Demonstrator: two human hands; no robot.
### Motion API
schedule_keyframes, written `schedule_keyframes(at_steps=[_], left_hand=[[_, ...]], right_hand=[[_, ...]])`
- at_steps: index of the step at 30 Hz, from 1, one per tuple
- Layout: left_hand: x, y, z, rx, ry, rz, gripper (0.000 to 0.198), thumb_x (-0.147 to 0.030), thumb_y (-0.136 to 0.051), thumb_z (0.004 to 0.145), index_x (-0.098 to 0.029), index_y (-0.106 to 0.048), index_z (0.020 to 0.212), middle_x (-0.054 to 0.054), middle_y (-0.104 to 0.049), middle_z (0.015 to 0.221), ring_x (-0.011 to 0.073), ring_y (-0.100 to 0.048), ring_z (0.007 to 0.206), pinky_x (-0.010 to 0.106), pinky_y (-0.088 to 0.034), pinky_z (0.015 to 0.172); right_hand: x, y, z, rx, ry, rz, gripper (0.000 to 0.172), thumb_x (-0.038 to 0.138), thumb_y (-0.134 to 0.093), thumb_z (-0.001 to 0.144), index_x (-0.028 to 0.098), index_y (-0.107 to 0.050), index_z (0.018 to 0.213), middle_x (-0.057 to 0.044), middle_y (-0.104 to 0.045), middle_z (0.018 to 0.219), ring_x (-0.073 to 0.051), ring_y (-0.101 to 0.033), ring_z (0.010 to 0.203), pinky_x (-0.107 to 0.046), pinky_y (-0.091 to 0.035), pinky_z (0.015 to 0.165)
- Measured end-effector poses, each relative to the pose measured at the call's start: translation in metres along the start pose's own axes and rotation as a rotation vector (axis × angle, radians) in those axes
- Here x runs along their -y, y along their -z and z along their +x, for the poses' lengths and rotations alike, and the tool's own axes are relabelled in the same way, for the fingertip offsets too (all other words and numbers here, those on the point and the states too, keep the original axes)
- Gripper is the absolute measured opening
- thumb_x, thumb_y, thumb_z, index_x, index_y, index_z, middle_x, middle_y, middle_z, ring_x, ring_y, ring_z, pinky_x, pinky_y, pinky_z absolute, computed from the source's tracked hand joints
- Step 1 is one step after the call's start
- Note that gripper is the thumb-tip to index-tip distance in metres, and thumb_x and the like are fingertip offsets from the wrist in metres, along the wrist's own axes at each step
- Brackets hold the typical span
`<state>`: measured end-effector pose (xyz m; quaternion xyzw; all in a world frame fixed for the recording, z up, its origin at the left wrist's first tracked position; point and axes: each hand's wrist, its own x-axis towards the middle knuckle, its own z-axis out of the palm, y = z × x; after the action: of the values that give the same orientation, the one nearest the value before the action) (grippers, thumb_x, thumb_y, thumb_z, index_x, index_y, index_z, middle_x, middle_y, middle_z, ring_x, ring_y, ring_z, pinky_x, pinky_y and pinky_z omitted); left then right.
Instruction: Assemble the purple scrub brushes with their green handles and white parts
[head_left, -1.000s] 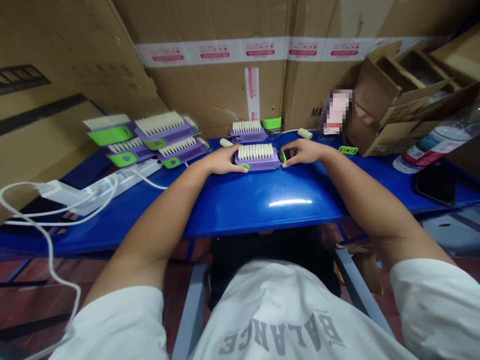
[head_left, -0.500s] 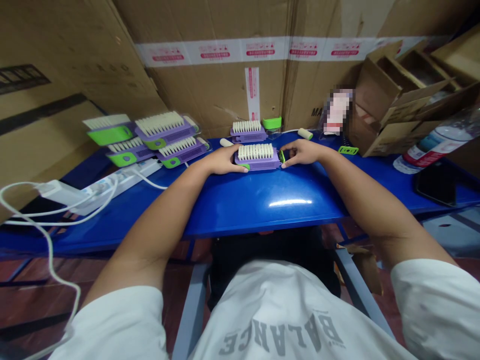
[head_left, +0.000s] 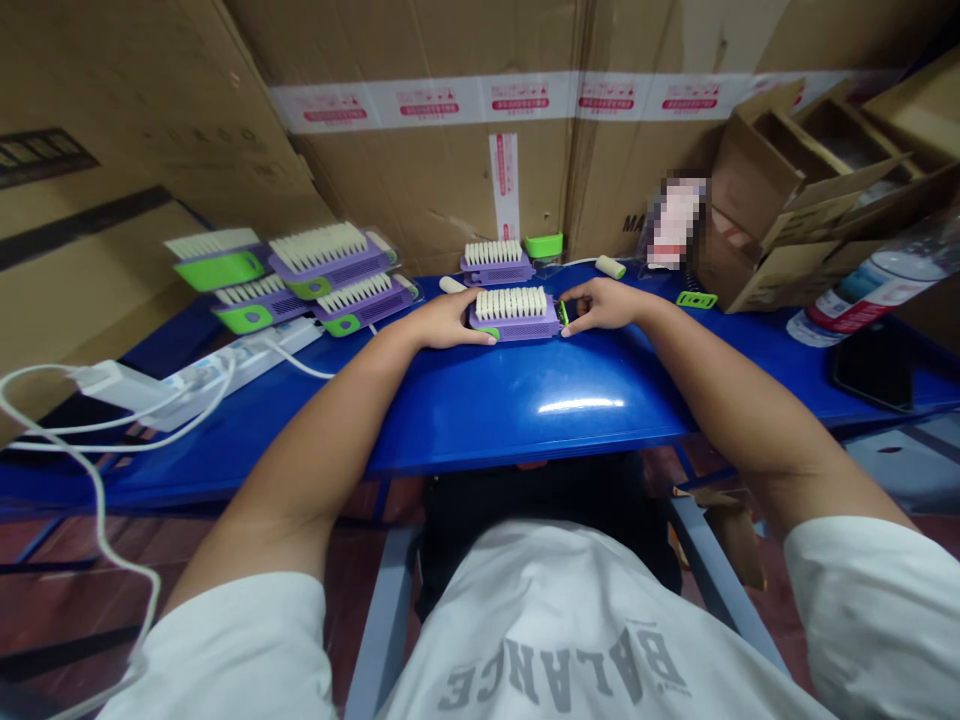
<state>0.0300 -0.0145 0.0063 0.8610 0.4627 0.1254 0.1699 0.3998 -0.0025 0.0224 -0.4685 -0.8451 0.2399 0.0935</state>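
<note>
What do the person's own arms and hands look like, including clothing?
The left hand and right hand are bare: no glove, watch or bracelet shows. The forearms are uncovered too. The left sleeve and right sleeve are short and white, part of a white T-shirt that bears grey capital lettering, BALANCE, upside down in this view.

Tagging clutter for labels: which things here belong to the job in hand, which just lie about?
Job in hand:
- purple bristled unit, in left hand
- green end piece, in right hand
- stacked bristled units, likely

Probably just lying about:
- bottle
- phone
- power strip
</note>
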Motion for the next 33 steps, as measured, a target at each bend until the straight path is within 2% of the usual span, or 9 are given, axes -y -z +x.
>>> schedule_keyframes(at_steps=[14,21,24,33], left_hand=[[-0.0011,0.0003,-0.0004,0.001,-0.004,-0.007,0.098,-0.062,-0.093,0.083,-0.023,-0.062,0.167,0.016,-0.071,0.171,0.0443,-0.07,0.154,0.053,-0.054,0.129],[0.0038,-0.0017,0.0006,-0.015,-0.016,-0.044,0.097,-0.06,-0.097,0.081,-0.024,-0.064,0.165,0.015,-0.073,0.168,0.0426,-0.07,0.153,0.051,-0.054,0.129],[0.0053,-0.0022,0.0002,-0.031,-0.019,-0.049,0.095,-0.06,-0.098,0.079,-0.024,-0.067,0.161,0.014,-0.075,0.164,0.0418,-0.072,0.15,0.051,-0.055,0.127],[0.0057,0.0,-0.0008,-0.055,-0.003,-0.027,0.093,-0.065,-0.097,0.076,-0.026,-0.071,0.156,0.013,-0.08,0.154,0.0422,-0.074,0.144,0.052,-0.056,0.124]], right_hand=[[-0.0075,-0.0032,0.0051,-0.005,0.067,0.005,0.094,0.078,-0.1,0.07,0.013,-0.088,0.137,-0.004,-0.079,0.083,-0.023,-0.066,0.077,-0.036,-0.045,0.077],[-0.0055,-0.0039,0.0049,-0.002,0.103,0.016,0.084,0.083,-0.098,0.069,0.014,-0.089,0.116,-0.007,-0.081,0.085,-0.023,-0.067,0.078,-0.037,-0.046,0.077],[-0.0031,-0.0047,0.0042,-0.005,0.114,0.042,0.083,0.084,-0.098,0.068,0.015,-0.088,0.111,-0.008,-0.082,0.086,-0.025,-0.069,0.079,-0.037,-0.048,0.078],[-0.0021,-0.0077,0.0054,-0.059,0.139,0.125,0.077,0.075,-0.104,0.064,0.017,-0.091,0.113,-0.01,-0.088,0.096,-0.03,-0.079,0.088,-0.042,-0.058,0.086]])
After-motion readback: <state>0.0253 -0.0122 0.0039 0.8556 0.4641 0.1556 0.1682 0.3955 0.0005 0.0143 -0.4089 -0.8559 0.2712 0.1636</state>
